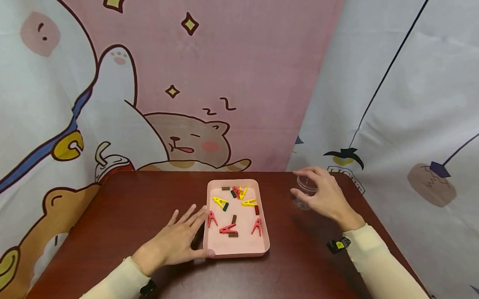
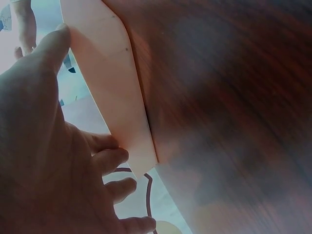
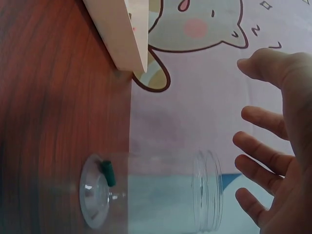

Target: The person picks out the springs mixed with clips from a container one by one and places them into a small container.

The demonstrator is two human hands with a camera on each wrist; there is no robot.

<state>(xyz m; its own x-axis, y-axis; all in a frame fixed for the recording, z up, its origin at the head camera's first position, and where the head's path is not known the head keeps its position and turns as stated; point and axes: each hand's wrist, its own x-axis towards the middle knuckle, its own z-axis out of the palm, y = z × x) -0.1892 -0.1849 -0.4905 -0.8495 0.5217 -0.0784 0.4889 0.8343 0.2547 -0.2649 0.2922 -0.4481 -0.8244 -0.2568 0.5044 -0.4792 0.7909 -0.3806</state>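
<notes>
A pink tray (image 1: 236, 247) lies on the table, holding several red and yellow plastic spring clips, such as a yellow clip (image 1: 249, 203) and a red clip (image 1: 256, 226). My left hand (image 1: 173, 243) is at the tray's left side, fingers spread; its thumb and some fingertips touch the rim in the left wrist view. To the right stands a clear jar (image 3: 161, 195) without a lid, a small dark green piece (image 3: 108, 173) at its bottom. My right hand (image 1: 326, 198) is over the jar's mouth with fingers apart, not touching it in the right wrist view.
Inside the tray also lie small brown ribbed pieces (image 1: 233, 235), a dark red piece (image 1: 256, 210) and dark green ones (image 1: 226, 207). The brown wooden table (image 1: 303, 272) ends at the back against a printed cartoon cloth (image 1: 235, 68). A band (image 1: 338, 244) circles the right wrist.
</notes>
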